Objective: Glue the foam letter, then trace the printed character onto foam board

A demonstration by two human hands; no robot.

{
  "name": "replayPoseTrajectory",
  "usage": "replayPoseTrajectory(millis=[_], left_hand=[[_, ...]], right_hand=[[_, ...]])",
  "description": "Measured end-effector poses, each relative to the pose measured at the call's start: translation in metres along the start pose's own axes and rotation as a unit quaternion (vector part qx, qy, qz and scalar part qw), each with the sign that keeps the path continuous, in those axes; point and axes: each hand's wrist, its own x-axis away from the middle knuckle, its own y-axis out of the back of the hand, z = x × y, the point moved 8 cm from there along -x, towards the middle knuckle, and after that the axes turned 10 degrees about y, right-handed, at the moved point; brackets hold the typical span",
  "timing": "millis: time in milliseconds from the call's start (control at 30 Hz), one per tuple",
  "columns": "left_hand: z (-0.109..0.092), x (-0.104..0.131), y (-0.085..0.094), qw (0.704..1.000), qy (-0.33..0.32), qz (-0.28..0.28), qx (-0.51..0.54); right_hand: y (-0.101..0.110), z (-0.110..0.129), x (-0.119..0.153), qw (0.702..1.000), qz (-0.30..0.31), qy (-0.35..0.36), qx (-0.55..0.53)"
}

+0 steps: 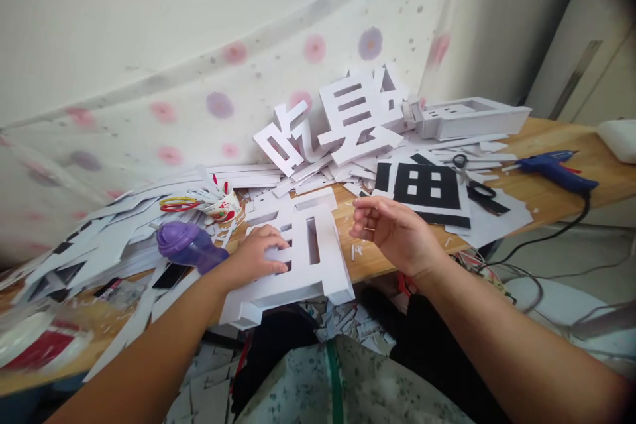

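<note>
My left hand (257,255) lies on a white three-dimensional Chinese character (298,271), seemingly made of foam board or card. Its thumb and fingers grip around a bar between the cut-out slots. The character lies on the wooden table and its near end juts past the front edge. To its right, my right hand (392,232) is raised over the table edge, palm turned inward, fingers loosely curled and apart, with nothing visible in it. Just behind that hand sits a black character template (426,187) on white sheet, with black-handled scissors (472,179) beside it.
Finished white characters (350,106) lean at the back by the flowered wall sheet. A blue glue gun (556,169) with a cable lies right. On the left are a purple bottle (186,243), a cup of tools (223,205), strip piles (114,232) and a tape roll (40,341).
</note>
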Motion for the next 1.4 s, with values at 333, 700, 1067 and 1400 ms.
replayPoseTrajectory(millis=[333,700,1067,1400], left_hand=[[-0.015,-0.01,0.001,0.992,0.004,0.035,-0.119],[-0.032,-0.025,-0.001,0.971,-0.041,0.127,-0.197],[-0.002,-0.004,0.002,0.991,0.081,-0.004,-0.107],[-0.006,-0.005,0.0,0.998,0.048,0.02,-0.043]], right_hand=[[0.011,-0.006,-0.004,0.995,-0.019,0.009,0.093],[-0.02,-0.012,0.003,0.915,0.113,0.09,0.376],[-0.12,-0.077,0.024,0.522,0.468,0.155,0.696],[-0.13,-0.088,0.027,0.461,0.455,0.168,0.743]])
